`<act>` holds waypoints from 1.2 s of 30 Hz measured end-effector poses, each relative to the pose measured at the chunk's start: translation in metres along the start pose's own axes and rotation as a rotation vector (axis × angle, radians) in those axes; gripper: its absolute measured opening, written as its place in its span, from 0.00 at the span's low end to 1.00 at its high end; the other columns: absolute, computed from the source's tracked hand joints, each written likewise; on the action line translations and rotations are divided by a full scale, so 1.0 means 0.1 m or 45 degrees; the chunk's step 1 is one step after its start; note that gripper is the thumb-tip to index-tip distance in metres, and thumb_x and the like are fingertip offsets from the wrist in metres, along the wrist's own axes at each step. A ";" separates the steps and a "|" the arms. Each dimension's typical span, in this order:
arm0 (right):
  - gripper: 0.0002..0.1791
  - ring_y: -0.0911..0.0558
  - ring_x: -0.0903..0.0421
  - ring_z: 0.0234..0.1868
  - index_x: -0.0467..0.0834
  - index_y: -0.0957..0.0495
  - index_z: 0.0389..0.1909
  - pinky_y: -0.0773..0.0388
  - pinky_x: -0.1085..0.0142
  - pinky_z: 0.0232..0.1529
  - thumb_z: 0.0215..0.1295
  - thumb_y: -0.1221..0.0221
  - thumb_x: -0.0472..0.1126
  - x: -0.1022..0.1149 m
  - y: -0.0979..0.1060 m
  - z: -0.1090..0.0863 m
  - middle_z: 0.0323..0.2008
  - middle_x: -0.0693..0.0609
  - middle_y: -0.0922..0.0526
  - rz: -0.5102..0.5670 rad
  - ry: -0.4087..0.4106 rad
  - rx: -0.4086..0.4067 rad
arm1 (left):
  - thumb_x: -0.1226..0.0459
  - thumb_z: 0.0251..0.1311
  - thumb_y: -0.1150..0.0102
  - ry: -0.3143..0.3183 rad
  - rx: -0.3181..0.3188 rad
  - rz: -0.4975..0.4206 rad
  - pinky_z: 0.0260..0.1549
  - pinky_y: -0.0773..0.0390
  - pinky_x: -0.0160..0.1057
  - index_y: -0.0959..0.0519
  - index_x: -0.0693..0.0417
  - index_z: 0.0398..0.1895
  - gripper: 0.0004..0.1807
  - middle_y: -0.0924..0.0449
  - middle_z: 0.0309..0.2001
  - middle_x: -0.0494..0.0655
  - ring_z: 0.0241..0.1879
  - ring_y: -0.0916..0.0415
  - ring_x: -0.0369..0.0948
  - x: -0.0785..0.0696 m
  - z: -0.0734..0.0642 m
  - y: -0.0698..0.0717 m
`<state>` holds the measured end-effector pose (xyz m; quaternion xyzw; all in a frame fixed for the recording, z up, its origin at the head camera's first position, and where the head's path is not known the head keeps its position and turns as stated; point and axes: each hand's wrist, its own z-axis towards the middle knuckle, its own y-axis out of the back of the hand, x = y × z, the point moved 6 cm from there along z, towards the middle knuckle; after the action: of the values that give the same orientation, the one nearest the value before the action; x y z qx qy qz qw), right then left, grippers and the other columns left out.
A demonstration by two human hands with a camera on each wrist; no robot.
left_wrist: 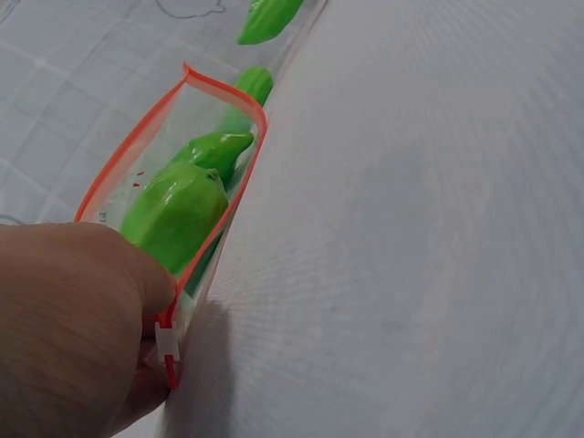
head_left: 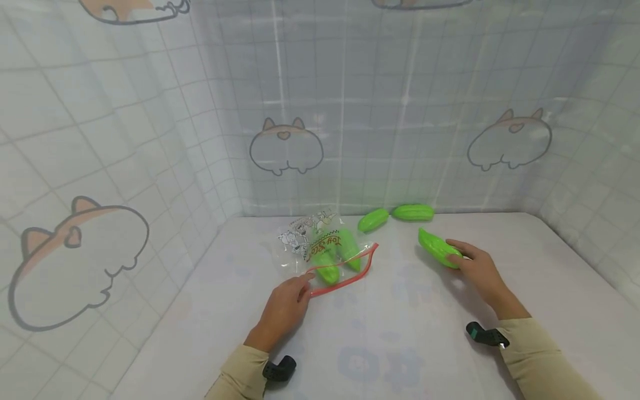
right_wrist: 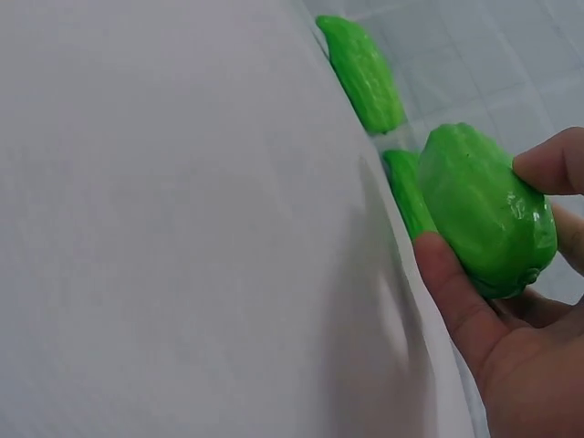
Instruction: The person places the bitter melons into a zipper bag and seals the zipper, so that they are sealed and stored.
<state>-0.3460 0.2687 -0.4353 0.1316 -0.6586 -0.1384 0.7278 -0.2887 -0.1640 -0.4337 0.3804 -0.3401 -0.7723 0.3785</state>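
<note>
My right hand (head_left: 481,273) grips a bright green, ridged toy bitter melon (head_left: 437,248) by its near end; its pointed tip faces away to the left. In the right wrist view, thumb and fingers wrap the melon (right_wrist: 488,219) from both sides, above the table. My left hand (head_left: 286,306) pinches the near corner of a clear plastic zip bag (head_left: 295,244) with a red edge. Beside those fingers, the left wrist view shows a white slider (left_wrist: 167,342). The bag's mouth gapes toward me, and two green melons (left_wrist: 178,214) lie inside.
Two more green melons lie at the back of the white table (head_left: 390,322): a slanted melon (head_left: 373,220) near the bag and a sideways melon (head_left: 413,212) right of it. Gridded curtains (head_left: 380,128) with cartoon animal prints stand behind and on both sides.
</note>
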 end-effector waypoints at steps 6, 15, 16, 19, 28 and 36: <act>0.33 0.33 0.42 0.61 0.40 0.35 0.73 0.25 0.67 0.49 0.72 0.41 0.49 0.08 -0.07 -0.03 0.70 0.33 0.37 -0.045 -0.022 0.012 | 0.68 0.59 0.34 -0.017 -0.011 0.011 0.32 0.24 0.39 0.18 0.50 0.56 0.20 0.26 0.29 0.37 0.30 0.31 0.37 -0.01 0.00 0.00; 0.36 0.34 0.41 0.65 0.40 0.39 0.75 0.26 0.71 0.49 0.70 0.39 0.43 0.12 -0.17 -0.07 0.71 0.33 0.39 0.028 0.014 0.116 | 0.68 0.60 0.34 0.001 0.006 0.021 0.32 0.23 0.39 0.19 0.49 0.56 0.20 0.24 0.30 0.38 0.30 0.30 0.37 0.00 -0.01 -0.01; 0.36 0.34 0.41 0.65 0.40 0.39 0.75 0.26 0.69 0.51 0.69 0.39 0.41 0.14 -0.18 -0.08 0.71 0.33 0.39 0.031 0.025 0.127 | 0.67 0.60 0.34 0.008 0.012 0.020 0.33 0.23 0.38 0.19 0.49 0.57 0.20 0.24 0.30 0.37 0.30 0.30 0.37 0.00 -0.01 -0.01; 0.36 0.34 0.39 0.66 0.40 0.39 0.75 0.27 0.61 0.55 0.67 0.39 0.38 0.19 -0.22 -0.13 0.71 0.33 0.39 0.026 0.059 0.151 | 0.67 0.61 0.35 0.018 0.026 0.023 0.33 0.23 0.38 0.19 0.48 0.57 0.20 0.25 0.31 0.37 0.30 0.30 0.37 0.00 0.00 -0.01; 0.37 0.33 0.35 0.68 0.43 0.38 0.75 0.27 0.71 0.51 0.68 0.36 0.41 0.33 -0.33 -0.24 0.71 0.36 0.36 0.002 0.149 0.196 | 0.67 0.62 0.35 0.037 0.032 0.019 0.33 0.23 0.39 0.20 0.49 0.58 0.21 0.25 0.31 0.37 0.31 0.30 0.37 0.01 0.00 0.00; 0.36 0.28 0.36 0.64 0.42 0.35 0.73 0.24 0.64 0.50 0.66 0.35 0.41 0.34 -0.40 -0.29 0.68 0.38 0.32 0.006 0.159 0.224 | 0.66 0.62 0.34 0.035 0.033 0.006 0.35 0.22 0.39 0.20 0.49 0.59 0.21 0.25 0.31 0.37 0.31 0.30 0.37 -0.01 -0.01 0.00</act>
<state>-0.3155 0.2192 -0.4220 0.2019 -0.6219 -0.0699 0.7534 -0.2879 -0.1636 -0.4341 0.3951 -0.3458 -0.7615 0.3801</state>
